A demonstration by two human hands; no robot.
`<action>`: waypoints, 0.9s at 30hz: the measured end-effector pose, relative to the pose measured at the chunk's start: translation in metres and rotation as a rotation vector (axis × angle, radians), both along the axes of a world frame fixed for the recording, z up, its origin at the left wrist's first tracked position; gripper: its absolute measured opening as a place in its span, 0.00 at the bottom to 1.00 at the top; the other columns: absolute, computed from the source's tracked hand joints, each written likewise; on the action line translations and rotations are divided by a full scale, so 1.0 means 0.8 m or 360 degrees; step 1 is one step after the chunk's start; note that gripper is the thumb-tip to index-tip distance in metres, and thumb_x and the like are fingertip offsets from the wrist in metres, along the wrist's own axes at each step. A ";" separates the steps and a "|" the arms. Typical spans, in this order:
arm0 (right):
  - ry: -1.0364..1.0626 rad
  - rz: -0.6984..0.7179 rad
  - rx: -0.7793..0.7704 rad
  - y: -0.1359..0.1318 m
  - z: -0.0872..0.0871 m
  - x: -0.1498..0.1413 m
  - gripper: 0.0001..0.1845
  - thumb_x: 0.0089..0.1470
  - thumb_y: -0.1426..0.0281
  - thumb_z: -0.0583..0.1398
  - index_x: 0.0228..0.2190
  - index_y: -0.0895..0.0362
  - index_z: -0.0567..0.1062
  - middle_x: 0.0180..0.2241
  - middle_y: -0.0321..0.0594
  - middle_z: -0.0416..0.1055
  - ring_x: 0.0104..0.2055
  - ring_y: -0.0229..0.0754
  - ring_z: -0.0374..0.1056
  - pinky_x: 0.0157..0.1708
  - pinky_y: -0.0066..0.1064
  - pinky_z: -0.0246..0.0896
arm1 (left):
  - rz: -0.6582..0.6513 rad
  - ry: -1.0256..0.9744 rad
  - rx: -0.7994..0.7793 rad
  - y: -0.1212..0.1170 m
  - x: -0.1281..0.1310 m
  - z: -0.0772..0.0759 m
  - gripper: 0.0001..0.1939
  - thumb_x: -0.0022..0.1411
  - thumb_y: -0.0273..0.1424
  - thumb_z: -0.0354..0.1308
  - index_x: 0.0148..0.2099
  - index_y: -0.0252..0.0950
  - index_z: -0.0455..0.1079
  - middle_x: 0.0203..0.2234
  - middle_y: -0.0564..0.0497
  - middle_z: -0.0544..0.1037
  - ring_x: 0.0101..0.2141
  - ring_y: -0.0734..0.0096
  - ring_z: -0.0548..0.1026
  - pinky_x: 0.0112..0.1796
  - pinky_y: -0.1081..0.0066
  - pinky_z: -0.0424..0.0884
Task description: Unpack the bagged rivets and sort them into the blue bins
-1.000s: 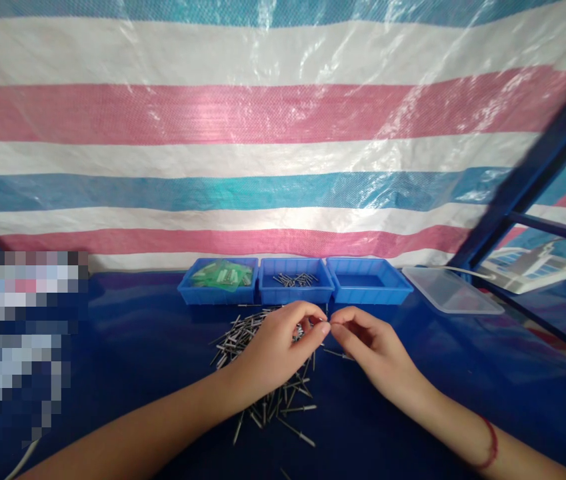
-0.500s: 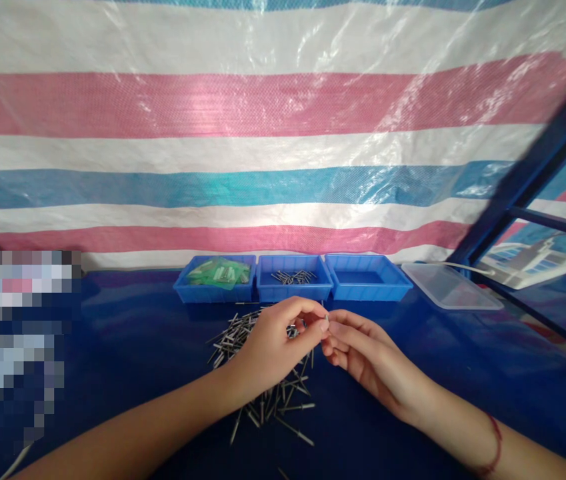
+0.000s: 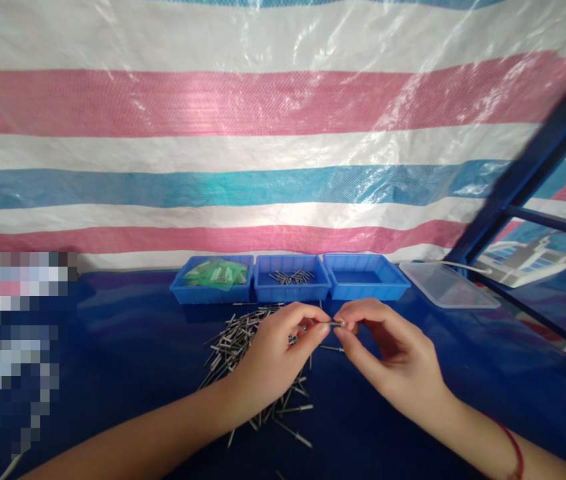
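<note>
Silver metal: one slim pin-shaped rivet [image 3: 334,325] lies between my two hands, left hand [image 3: 275,350] pinching one end, right hand [image 3: 405,350] the other. A slack pinch could drop it among the loose silver rivets [image 3: 235,337] at left (too tangled to count). Three blue plastic bins [image 3: 293,293] stand far.

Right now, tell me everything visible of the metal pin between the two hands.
The metal pin looks thin, straight and grey, with a small, brighter, wider bit at its right end. It spans the gap between the hands roughly level, over the dark blue tabletop. The left hand pinches its left part between thumb and fingertips, hiding that end. The right hand has thumb and forefinger about the other end; whether they grip it is too small to tell.
</note>
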State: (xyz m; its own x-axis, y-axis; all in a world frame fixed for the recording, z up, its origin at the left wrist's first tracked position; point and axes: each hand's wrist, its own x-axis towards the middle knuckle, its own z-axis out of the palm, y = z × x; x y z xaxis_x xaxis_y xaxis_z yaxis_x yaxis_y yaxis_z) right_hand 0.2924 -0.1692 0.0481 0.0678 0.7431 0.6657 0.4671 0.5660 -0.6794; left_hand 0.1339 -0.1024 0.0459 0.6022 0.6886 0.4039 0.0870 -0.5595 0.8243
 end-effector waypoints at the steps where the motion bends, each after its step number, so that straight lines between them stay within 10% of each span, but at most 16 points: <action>1: -0.0084 -0.0011 0.0028 -0.002 0.002 0.000 0.11 0.51 0.78 0.60 0.36 0.52 0.71 0.31 0.38 0.70 0.31 0.39 0.66 0.31 0.32 0.65 | -0.0026 0.0007 0.0003 -0.001 0.000 -0.001 0.05 0.63 0.29 0.53 0.38 0.37 0.70 0.32 0.52 0.77 0.33 0.72 0.74 0.34 0.73 0.69; 8: -0.0284 -0.0124 -0.0042 -0.001 -0.001 0.003 0.05 0.53 0.73 0.60 0.33 0.52 0.69 0.29 0.37 0.68 0.31 0.39 0.66 0.31 0.32 0.63 | -0.0036 0.0152 0.0465 0.019 -0.005 0.014 0.10 0.67 0.29 0.46 0.37 0.35 0.68 0.30 0.51 0.73 0.32 0.73 0.71 0.36 0.72 0.67; 17: -0.0545 0.0012 -0.0126 0.007 -0.022 -0.003 0.04 0.57 0.75 0.54 0.33 0.55 0.68 0.29 0.38 0.69 0.31 0.38 0.65 0.32 0.30 0.62 | 0.0598 0.0620 0.1295 0.109 -0.019 0.008 0.09 0.65 0.31 0.50 0.42 0.36 0.71 0.40 0.48 0.75 0.43 0.63 0.67 0.43 0.62 0.62; 27: -0.1208 0.0151 -0.0107 0.012 -0.028 -0.003 0.10 0.50 0.80 0.53 0.31 0.58 0.72 0.30 0.42 0.70 0.35 0.43 0.63 0.35 0.36 0.55 | 0.0297 0.0522 0.1229 0.032 -0.058 0.016 0.11 0.64 0.29 0.51 0.47 0.38 0.69 0.43 0.48 0.72 0.45 0.63 0.65 0.48 0.60 0.62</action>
